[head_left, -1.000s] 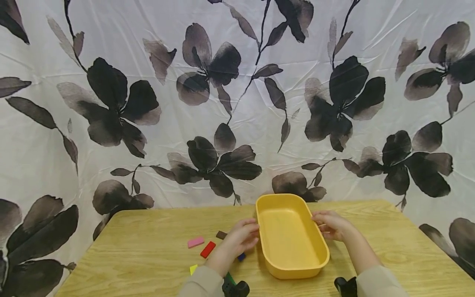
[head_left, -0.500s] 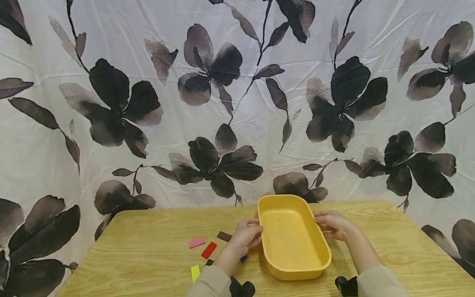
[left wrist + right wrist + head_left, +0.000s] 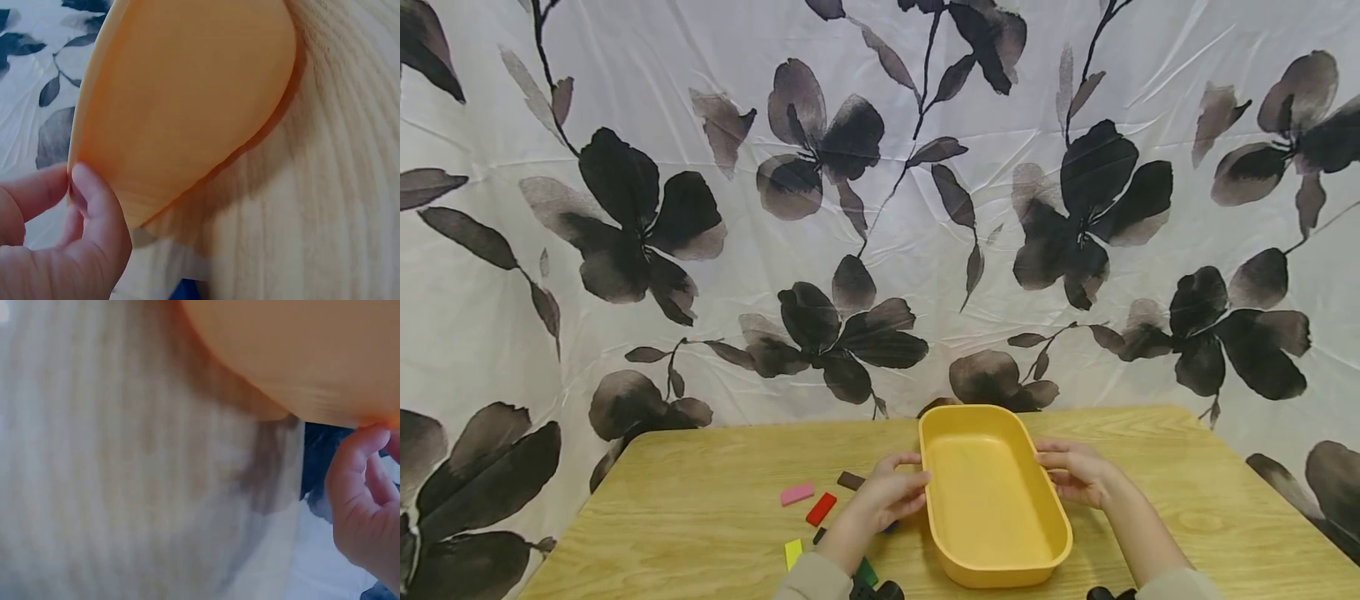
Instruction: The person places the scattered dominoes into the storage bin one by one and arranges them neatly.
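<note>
A yellow plastic tub (image 3: 996,508), oblong with rounded corners and raised walls, is on the wooden table. My left hand (image 3: 889,493) pinches its left rim between thumb and fingers; in the left wrist view the thumb presses the outer wall of the tub (image 3: 187,94). On the opposite side, my right hand (image 3: 1077,475) grips the right rim. The right wrist view has the thumb of the right hand (image 3: 369,494) at the edge of the tub (image 3: 306,350), with the other fingers partly out of frame. Nothing lies inside the tub.
Left of the tub lie several small flat blocks: pink (image 3: 797,494), red (image 3: 822,509), brown (image 3: 851,481), yellow (image 3: 793,553), black (image 3: 819,535), green (image 3: 867,572) and blue (image 3: 186,290), some partly covered by the left arm. A floral cloth (image 3: 880,208) hangs behind the table (image 3: 700,500).
The left hand has come onto the left rim. The tub has shifted slightly toward me, with both hands moving along with it. The blocks stay where they were.
</note>
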A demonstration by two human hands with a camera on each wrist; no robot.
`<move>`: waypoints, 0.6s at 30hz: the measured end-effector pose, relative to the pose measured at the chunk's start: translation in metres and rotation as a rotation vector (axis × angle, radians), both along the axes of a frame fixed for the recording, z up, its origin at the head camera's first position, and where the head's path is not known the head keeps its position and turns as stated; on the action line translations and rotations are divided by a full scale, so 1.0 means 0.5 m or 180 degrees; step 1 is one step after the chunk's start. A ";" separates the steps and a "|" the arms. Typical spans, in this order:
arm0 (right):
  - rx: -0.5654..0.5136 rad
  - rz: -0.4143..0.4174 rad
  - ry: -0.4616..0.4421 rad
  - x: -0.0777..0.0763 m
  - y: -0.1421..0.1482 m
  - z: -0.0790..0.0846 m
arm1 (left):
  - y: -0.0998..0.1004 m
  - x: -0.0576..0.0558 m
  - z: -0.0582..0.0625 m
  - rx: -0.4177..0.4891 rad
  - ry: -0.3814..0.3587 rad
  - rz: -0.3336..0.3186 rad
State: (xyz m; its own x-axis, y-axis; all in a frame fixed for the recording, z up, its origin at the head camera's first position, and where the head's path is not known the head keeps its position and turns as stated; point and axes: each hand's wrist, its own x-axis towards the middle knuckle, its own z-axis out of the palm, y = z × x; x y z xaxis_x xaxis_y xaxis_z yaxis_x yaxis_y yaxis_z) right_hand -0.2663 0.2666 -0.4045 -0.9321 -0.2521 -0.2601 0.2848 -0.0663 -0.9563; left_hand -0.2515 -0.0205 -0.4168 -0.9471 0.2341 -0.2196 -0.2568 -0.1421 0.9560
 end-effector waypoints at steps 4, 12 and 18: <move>-0.0357 0.0134 -0.0079 0.010 0.012 -0.013 | -0.005 0.009 -0.006 0.0169 -0.0165 -0.0082; -0.0612 0.0303 -0.0106 0.034 0.029 -0.023 | 0.003 0.029 -0.006 0.0237 -0.0276 -0.0126; -0.0630 0.0403 -0.0118 0.052 0.039 -0.023 | 0.011 0.049 -0.008 -0.0111 -0.0018 -0.0128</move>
State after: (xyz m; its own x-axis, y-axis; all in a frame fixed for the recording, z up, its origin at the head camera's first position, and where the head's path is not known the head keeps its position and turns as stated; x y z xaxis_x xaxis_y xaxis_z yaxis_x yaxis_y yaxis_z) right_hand -0.2405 0.2862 -0.4161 -0.8806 -0.4158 -0.2274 0.3373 -0.2129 -0.9170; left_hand -0.2271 -0.0152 -0.4210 -0.9358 0.2641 -0.2335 -0.2670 -0.0983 0.9587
